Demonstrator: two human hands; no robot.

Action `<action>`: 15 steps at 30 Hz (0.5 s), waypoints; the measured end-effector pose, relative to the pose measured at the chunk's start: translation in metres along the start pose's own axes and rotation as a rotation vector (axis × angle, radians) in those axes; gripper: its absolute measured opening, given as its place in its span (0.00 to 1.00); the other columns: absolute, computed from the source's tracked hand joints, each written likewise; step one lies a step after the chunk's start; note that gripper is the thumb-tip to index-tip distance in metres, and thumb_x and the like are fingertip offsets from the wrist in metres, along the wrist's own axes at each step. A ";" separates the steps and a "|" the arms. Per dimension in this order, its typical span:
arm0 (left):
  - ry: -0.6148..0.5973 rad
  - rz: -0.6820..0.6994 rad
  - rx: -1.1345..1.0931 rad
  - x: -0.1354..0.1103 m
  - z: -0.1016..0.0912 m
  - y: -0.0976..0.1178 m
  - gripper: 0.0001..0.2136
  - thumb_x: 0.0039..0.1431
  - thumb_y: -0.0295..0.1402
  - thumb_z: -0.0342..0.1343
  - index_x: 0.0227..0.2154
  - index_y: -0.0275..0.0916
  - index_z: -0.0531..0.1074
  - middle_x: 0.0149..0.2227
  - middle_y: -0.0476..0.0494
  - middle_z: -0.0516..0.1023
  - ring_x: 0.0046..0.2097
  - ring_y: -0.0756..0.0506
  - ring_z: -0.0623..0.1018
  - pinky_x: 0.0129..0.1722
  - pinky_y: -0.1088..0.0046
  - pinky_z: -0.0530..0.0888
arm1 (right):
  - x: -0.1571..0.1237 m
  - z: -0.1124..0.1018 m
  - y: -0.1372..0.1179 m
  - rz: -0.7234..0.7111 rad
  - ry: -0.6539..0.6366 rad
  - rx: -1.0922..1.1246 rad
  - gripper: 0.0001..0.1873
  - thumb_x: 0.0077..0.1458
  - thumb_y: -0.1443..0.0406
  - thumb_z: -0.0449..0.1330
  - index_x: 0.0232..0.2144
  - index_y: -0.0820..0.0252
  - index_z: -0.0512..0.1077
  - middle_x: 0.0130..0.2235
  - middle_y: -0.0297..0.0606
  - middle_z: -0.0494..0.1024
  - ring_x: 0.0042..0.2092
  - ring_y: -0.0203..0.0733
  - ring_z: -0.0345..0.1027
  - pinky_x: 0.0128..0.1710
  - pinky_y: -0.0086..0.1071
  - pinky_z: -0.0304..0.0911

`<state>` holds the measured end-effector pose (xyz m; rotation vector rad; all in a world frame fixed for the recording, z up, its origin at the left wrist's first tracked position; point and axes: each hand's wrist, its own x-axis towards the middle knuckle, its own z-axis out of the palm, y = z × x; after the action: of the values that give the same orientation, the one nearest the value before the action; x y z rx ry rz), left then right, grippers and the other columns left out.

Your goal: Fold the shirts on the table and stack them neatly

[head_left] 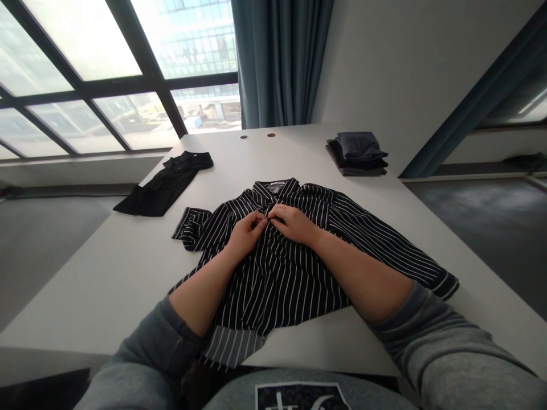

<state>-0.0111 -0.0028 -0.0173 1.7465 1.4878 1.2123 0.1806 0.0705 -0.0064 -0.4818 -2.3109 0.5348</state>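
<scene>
A black shirt with white stripes [294,273] lies front up on the white table, its collar pointing away from me. One sleeve stretches out to the right; the other is bunched up at the left. My left hand [247,232] pinches the front edge of the shirt a little below the collar. Close beside it, my right hand [293,222] pinches the same front opening, the fingertips of both hands nearly meeting. Whatever small part sits between the fingertips, such as a button, is hidden. The lower hem hangs toward me over the table's near edge.
Dark folded clothes [358,154] are stacked at the back right of the white table [273,156]. A black garment [164,185] lies loosely at the back left. Two round cable holes sit near the far edge. Beyond are a blue curtain [282,62] and windows.
</scene>
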 end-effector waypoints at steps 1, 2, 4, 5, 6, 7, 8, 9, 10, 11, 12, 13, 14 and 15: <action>0.002 0.013 0.021 -0.001 0.000 0.001 0.07 0.66 0.38 0.55 0.35 0.41 0.74 0.34 0.49 0.78 0.36 0.47 0.75 0.40 0.71 0.72 | 0.000 0.000 0.000 -0.002 -0.001 0.014 0.07 0.64 0.70 0.56 0.37 0.59 0.74 0.39 0.40 0.78 0.42 0.42 0.72 0.47 0.37 0.68; 0.005 0.022 0.038 -0.001 0.000 0.002 0.07 0.66 0.38 0.55 0.36 0.41 0.74 0.35 0.49 0.79 0.37 0.47 0.75 0.41 0.71 0.72 | 0.000 0.000 0.000 0.001 -0.005 0.029 0.06 0.64 0.70 0.56 0.37 0.59 0.73 0.39 0.39 0.77 0.41 0.42 0.72 0.47 0.37 0.68; 0.009 0.023 0.061 -0.002 -0.001 0.004 0.07 0.67 0.37 0.54 0.35 0.42 0.73 0.35 0.50 0.79 0.38 0.47 0.76 0.42 0.71 0.72 | 0.000 0.000 0.000 0.021 -0.019 0.051 0.06 0.63 0.70 0.56 0.36 0.58 0.72 0.39 0.38 0.77 0.41 0.41 0.71 0.46 0.36 0.68; 0.009 0.015 0.073 -0.002 -0.001 0.005 0.07 0.67 0.37 0.54 0.35 0.42 0.72 0.35 0.50 0.79 0.37 0.47 0.76 0.42 0.71 0.72 | 0.000 0.000 0.001 0.034 -0.026 0.057 0.05 0.63 0.70 0.57 0.36 0.58 0.72 0.39 0.38 0.77 0.41 0.41 0.71 0.46 0.36 0.67; 0.010 0.004 0.085 -0.002 -0.002 0.006 0.07 0.67 0.37 0.54 0.34 0.42 0.72 0.35 0.50 0.79 0.37 0.47 0.76 0.42 0.71 0.72 | 0.000 0.001 0.001 0.047 -0.029 0.059 0.05 0.62 0.70 0.57 0.36 0.58 0.72 0.38 0.38 0.77 0.40 0.41 0.71 0.45 0.36 0.67; 0.014 -0.006 0.097 -0.002 -0.002 0.006 0.06 0.66 0.36 0.55 0.34 0.42 0.72 0.34 0.50 0.79 0.37 0.47 0.76 0.41 0.71 0.72 | 0.000 0.001 0.002 0.057 -0.030 0.060 0.05 0.61 0.70 0.57 0.35 0.58 0.72 0.38 0.38 0.77 0.40 0.41 0.71 0.45 0.36 0.67; 0.019 -0.015 0.107 -0.001 -0.002 0.007 0.06 0.66 0.36 0.55 0.33 0.42 0.72 0.34 0.50 0.78 0.36 0.47 0.75 0.41 0.71 0.72 | 0.000 0.002 0.002 0.065 -0.028 0.059 0.04 0.61 0.71 0.58 0.35 0.58 0.72 0.38 0.38 0.77 0.40 0.41 0.71 0.45 0.36 0.67; 0.025 -0.021 0.111 -0.001 -0.002 0.007 0.06 0.65 0.36 0.56 0.33 0.42 0.72 0.34 0.50 0.78 0.36 0.47 0.75 0.40 0.71 0.72 | 0.000 0.002 0.002 0.070 -0.023 0.056 0.04 0.60 0.71 0.58 0.35 0.58 0.72 0.38 0.38 0.77 0.40 0.41 0.71 0.45 0.36 0.67; 0.031 -0.023 0.109 -0.001 -0.003 0.007 0.05 0.64 0.35 0.57 0.33 0.42 0.73 0.33 0.50 0.78 0.36 0.47 0.76 0.40 0.71 0.72 | 0.001 0.002 0.002 0.075 -0.020 0.052 0.04 0.60 0.71 0.58 0.35 0.58 0.72 0.38 0.38 0.77 0.40 0.41 0.71 0.45 0.36 0.67; 0.036 -0.023 0.102 -0.001 -0.003 0.007 0.04 0.64 0.34 0.57 0.33 0.42 0.73 0.33 0.50 0.79 0.36 0.47 0.76 0.40 0.71 0.72 | 0.001 0.002 0.002 0.078 -0.017 0.047 0.05 0.60 0.71 0.58 0.34 0.58 0.72 0.37 0.37 0.77 0.40 0.41 0.71 0.45 0.36 0.67; 0.037 -0.022 0.094 -0.001 -0.003 0.007 0.03 0.63 0.33 0.58 0.34 0.42 0.74 0.33 0.51 0.79 0.36 0.47 0.76 0.40 0.71 0.72 | 0.001 0.002 0.001 0.083 -0.016 0.043 0.05 0.59 0.71 0.58 0.34 0.58 0.72 0.37 0.37 0.77 0.39 0.41 0.71 0.44 0.35 0.67; 0.037 -0.021 0.089 -0.001 -0.003 0.008 0.02 0.62 0.32 0.58 0.35 0.42 0.75 0.33 0.51 0.79 0.36 0.47 0.77 0.40 0.71 0.72 | 0.001 0.002 0.000 0.087 -0.013 0.039 0.05 0.59 0.72 0.58 0.34 0.58 0.72 0.37 0.37 0.77 0.39 0.40 0.70 0.43 0.35 0.67; 0.038 -0.018 0.090 -0.001 -0.003 0.008 0.02 0.62 0.32 0.59 0.36 0.42 0.75 0.33 0.50 0.80 0.36 0.47 0.77 0.40 0.71 0.72 | 0.002 0.002 0.000 0.091 -0.010 0.035 0.05 0.59 0.72 0.58 0.34 0.58 0.72 0.37 0.37 0.77 0.38 0.40 0.70 0.43 0.34 0.67; 0.044 -0.014 0.098 -0.002 -0.003 0.009 0.02 0.62 0.32 0.58 0.36 0.43 0.76 0.34 0.50 0.80 0.36 0.46 0.78 0.40 0.70 0.72 | 0.002 0.001 -0.001 0.091 -0.007 0.028 0.05 0.58 0.72 0.58 0.34 0.58 0.72 0.37 0.37 0.77 0.37 0.40 0.70 0.42 0.34 0.67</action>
<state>-0.0095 -0.0070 -0.0085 1.7796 1.6068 1.1961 0.1784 0.0704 -0.0058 -0.5752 -2.2934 0.6127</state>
